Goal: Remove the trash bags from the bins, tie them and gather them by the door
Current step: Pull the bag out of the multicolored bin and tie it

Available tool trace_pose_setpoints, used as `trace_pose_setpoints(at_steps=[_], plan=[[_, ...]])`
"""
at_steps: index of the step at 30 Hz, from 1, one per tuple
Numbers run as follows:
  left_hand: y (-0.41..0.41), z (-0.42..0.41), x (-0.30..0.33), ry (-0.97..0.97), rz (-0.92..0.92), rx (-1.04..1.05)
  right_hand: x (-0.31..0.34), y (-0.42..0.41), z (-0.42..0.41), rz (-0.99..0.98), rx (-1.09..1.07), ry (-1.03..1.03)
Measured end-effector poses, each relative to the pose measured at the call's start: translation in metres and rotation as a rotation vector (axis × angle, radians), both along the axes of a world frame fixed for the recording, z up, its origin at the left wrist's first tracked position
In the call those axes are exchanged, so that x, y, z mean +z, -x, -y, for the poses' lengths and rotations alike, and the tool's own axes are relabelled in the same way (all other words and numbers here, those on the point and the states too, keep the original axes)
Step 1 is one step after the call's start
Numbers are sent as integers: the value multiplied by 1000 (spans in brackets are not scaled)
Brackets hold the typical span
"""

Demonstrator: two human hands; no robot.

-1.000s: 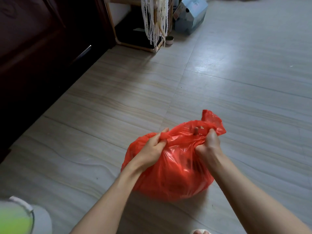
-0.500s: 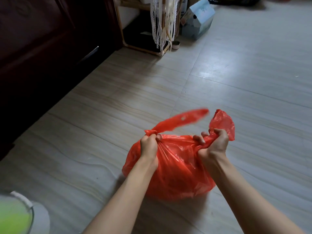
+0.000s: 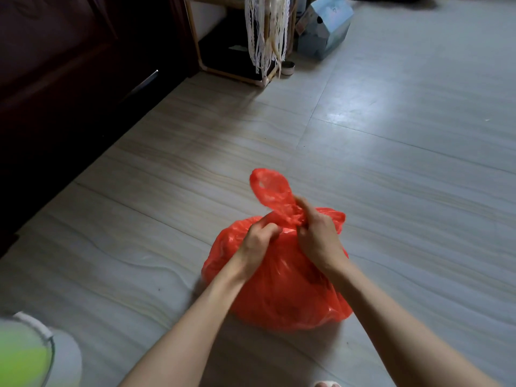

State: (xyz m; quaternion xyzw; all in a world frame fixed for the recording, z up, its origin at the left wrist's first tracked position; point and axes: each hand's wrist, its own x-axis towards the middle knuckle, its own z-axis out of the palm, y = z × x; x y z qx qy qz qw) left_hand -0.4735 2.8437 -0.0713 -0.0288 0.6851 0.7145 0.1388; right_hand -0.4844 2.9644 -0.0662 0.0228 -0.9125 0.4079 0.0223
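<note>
A full red plastic trash bag [image 3: 282, 291] sits on the tiled floor in front of me. My left hand [image 3: 258, 243] and my right hand [image 3: 318, 236] are close together at its top, each closed on a gathered handle. One red handle loop [image 3: 269, 191] sticks up above my fingers where the two handles cross. A white bin with a green liner [image 3: 25, 356] shows at the bottom left corner, partly cut off by the frame.
Dark wooden furniture [image 3: 64, 79] runs along the left. A wooden rack with hanging lace strips [image 3: 265, 37] stands at the back, with a small round tin [image 3: 287, 69] and a light blue box [image 3: 324, 29] beside it. Pale floor tiles [image 3: 405, 135] spread to the right.
My hands, held apart pulling the two handles outward, have come together at the bag's top. The handles now cross, with one loop standing up above them.
</note>
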Motion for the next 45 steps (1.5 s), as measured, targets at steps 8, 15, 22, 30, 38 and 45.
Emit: trace_pose_setpoints(at_steps=[8, 15, 22, 30, 38, 45], plan=[[9, 0, -11, -29, 157, 221, -8, -6, 1, -54, 296, -361], [14, 7, -17, -377, 276, 293, 7, 0, -7, 307, 195, 189], [14, 21, -11, -533, 406, 194, 10, 4, -15, 608, 104, 1098], [16, 27, 0, -582, 480, 13, 0, 4, -26, 440, 213, 902], [13, 28, 6, -694, 494, -62, 11, -9, -24, 253, 438, 406], [10, 27, 11, -364, 364, 44, 1, -9, -31, 290, 174, 839]])
